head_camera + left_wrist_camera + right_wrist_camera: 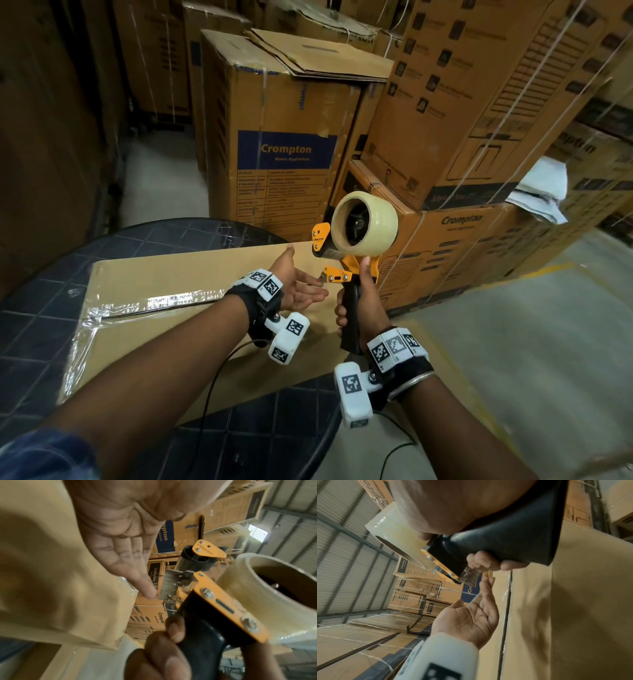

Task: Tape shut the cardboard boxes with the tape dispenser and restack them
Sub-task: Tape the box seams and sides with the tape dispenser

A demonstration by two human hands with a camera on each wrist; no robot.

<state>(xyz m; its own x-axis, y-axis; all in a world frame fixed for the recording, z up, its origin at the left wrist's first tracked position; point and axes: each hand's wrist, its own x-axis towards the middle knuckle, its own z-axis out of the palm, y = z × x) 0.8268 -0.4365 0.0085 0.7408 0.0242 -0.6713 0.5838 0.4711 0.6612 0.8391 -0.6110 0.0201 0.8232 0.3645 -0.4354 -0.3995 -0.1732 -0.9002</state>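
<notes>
A flat cardboard box (164,274) lies on a round dark table (41,329), its centre seam covered with clear tape (154,301). My right hand (352,308) grips the black handle of an orange tape dispenser (346,270) with a clear tape roll (364,224), held upright above the box's right end. My left hand (301,287) is held palm up with straight fingers, its fingertips (149,592) right at the dispenser's metal blade (169,586). In the right wrist view the left hand (471,618) hovers above the box (573,615) below the blade (471,576).
Tall stacks of Crompton cardboard boxes (284,154) stand behind and to the right (479,102), some strapped. Flattened cardboard (315,54) lies on one. White paper (541,192) sits on a box at right. Grey floor (513,342) with a yellow line lies to the right.
</notes>
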